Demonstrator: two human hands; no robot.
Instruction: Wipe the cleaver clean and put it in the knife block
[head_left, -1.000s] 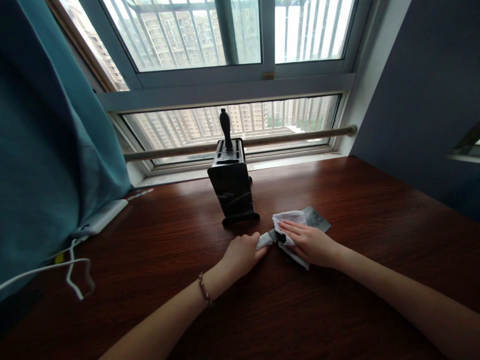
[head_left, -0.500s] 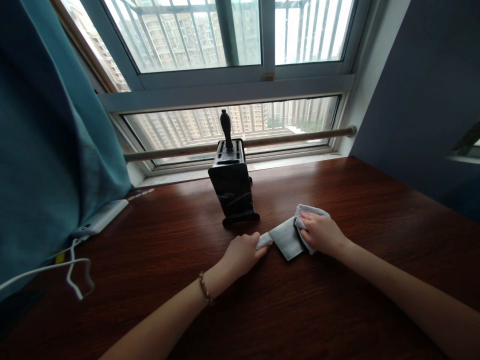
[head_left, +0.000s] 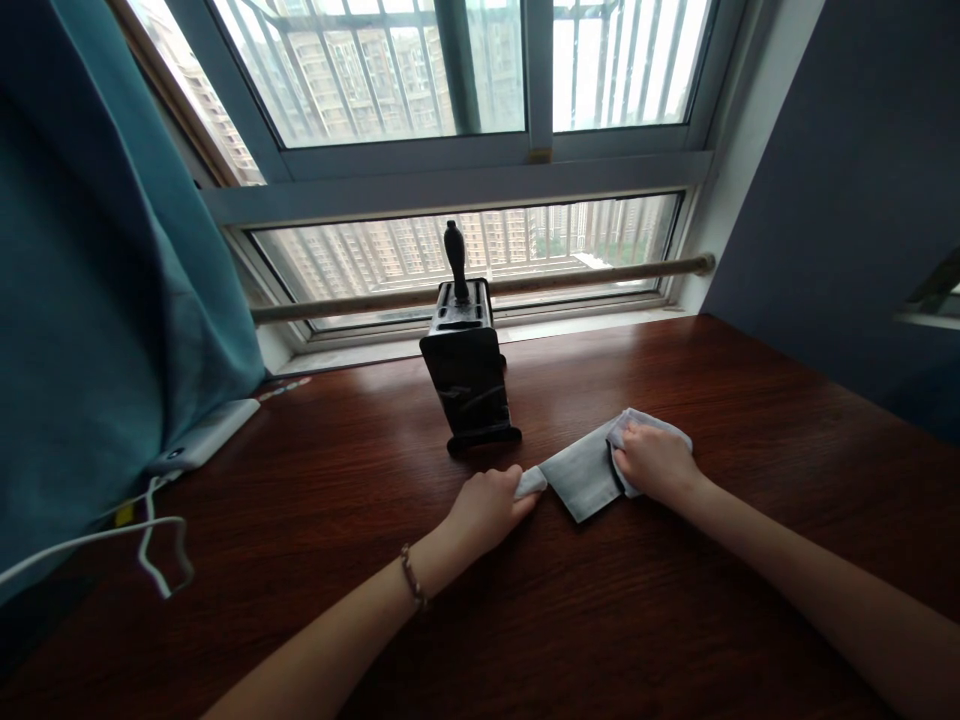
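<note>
On the dark wooden table (head_left: 600, 620) lies a flat grey cleaver blade (head_left: 581, 478). My left hand (head_left: 484, 510) is closed around its white handle (head_left: 531, 481) and holds it down. Over the blade's far right end, my right hand (head_left: 656, 462) presses a white cloth (head_left: 664, 424) with curled fingers. Just behind the cleaver stands a black knife block (head_left: 466, 380), upright, with one dark knife handle (head_left: 454, 258) sticking out of its top.
A teal curtain (head_left: 97, 300) hangs at the left. Below it lie a white flat device (head_left: 206, 435) and a looped white cable (head_left: 154, 545). A wooden rod (head_left: 600, 272) runs along the window sill behind the block. A grey wall closes the right side.
My right hand has slid the cloth to the right along the blade, from near the handle to the far end, uncovering the grey blade. My left hand has stayed on the handle.
</note>
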